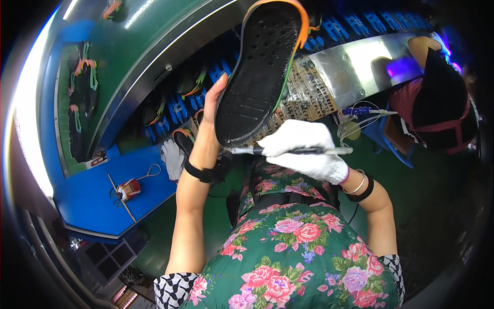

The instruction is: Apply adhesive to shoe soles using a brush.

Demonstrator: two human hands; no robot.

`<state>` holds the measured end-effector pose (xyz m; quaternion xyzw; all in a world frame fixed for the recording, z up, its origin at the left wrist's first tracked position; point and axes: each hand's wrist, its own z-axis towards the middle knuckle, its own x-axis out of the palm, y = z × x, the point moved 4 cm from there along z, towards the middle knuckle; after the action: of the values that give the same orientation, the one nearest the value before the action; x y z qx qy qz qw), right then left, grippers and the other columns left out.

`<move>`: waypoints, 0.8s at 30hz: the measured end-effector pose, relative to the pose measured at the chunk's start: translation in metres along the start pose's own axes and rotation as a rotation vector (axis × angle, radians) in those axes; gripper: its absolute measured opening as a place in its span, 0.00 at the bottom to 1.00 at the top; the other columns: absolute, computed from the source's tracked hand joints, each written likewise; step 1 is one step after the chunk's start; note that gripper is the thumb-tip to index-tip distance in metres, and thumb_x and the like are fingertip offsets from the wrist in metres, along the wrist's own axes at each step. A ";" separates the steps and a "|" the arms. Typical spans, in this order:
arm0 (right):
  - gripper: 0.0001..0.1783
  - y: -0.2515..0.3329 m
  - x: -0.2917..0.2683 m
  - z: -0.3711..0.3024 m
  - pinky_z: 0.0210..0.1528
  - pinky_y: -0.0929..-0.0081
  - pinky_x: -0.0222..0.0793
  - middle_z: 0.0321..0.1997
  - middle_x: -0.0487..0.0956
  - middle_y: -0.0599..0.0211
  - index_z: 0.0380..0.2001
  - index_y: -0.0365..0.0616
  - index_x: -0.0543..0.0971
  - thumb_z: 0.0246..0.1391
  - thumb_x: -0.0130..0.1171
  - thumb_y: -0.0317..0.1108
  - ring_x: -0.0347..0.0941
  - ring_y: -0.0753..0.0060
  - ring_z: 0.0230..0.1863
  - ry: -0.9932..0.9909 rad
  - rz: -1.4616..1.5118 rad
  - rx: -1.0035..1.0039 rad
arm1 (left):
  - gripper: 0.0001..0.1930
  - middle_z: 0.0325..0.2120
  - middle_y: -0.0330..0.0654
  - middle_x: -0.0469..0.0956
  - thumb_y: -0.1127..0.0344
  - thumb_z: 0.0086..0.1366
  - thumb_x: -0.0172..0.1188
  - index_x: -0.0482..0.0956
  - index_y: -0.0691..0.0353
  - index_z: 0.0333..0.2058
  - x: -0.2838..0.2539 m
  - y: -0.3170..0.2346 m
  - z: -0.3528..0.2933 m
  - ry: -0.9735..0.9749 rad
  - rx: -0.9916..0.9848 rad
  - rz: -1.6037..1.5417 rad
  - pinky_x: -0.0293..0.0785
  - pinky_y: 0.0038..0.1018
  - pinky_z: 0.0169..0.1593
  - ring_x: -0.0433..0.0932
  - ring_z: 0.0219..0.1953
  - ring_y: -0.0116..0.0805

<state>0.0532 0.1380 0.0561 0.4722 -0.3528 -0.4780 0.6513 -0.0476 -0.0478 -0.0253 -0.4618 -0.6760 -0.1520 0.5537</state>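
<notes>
My bare left hand (212, 98) grips a large black shoe sole (256, 77) by its left edge, with the thumb showing along the side and the other fingers hidden behind. The sole is tilted upright before me; its rim is orange at the top and green along the right. Small holes dot its upper part. My right hand (304, 147), in a white knitted glove, is closed round a thin brush (252, 150) with a dark handle. The brush's pale tip is at the sole's lower end; whether it touches I cannot tell.
On the blue table (82, 211) at left are a red container (130, 189) with a stick and wire, and a white glove (173, 159). Behind the sole runs a line with blue racks (177, 110). More soles (84, 103) lie far left. Another person (437, 110) is at right.
</notes>
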 end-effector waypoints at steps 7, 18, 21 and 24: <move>0.09 0.020 -0.061 0.038 0.45 0.70 0.79 0.39 0.86 0.61 0.37 0.41 0.87 0.49 0.72 0.25 0.84 0.65 0.41 -0.135 -0.476 -0.137 | 0.38 0.63 0.58 0.71 0.37 0.73 0.43 0.64 0.63 0.69 0.009 0.042 -0.009 0.163 -0.035 -0.179 0.77 0.57 0.58 0.77 0.58 0.59; 0.09 0.024 0.003 0.000 0.42 0.67 0.78 0.38 0.86 0.65 0.36 0.49 0.87 0.50 0.71 0.26 0.82 0.65 0.37 0.061 -0.312 -0.213 | 0.46 0.65 0.65 0.63 0.31 0.70 0.46 0.56 0.64 0.72 0.016 0.040 -0.021 0.168 -0.004 -0.223 0.80 0.59 0.54 0.73 0.57 0.72; 0.05 0.034 -0.020 0.007 0.42 0.67 0.79 0.34 0.86 0.55 0.26 0.40 0.86 0.43 0.72 0.21 0.84 0.59 0.40 -0.101 0.133 -0.096 | 0.51 0.66 0.67 0.61 0.24 0.66 0.46 0.53 0.60 0.73 0.023 0.029 -0.038 0.261 0.091 -0.248 0.79 0.62 0.50 0.75 0.55 0.73; 0.07 0.025 -0.044 -0.007 0.37 0.69 0.78 0.34 0.81 0.52 0.27 0.37 0.80 0.43 0.68 0.18 0.80 0.57 0.37 -0.363 0.488 0.030 | 0.53 0.63 0.70 0.60 0.23 0.64 0.49 0.52 0.60 0.73 0.022 0.023 -0.062 0.270 0.216 -0.269 0.83 0.53 0.42 0.76 0.46 0.66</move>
<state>0.0538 0.1842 0.0779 0.2899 -0.5736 -0.3785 0.6662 0.0090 -0.0706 0.0082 -0.2808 -0.6637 -0.2118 0.6602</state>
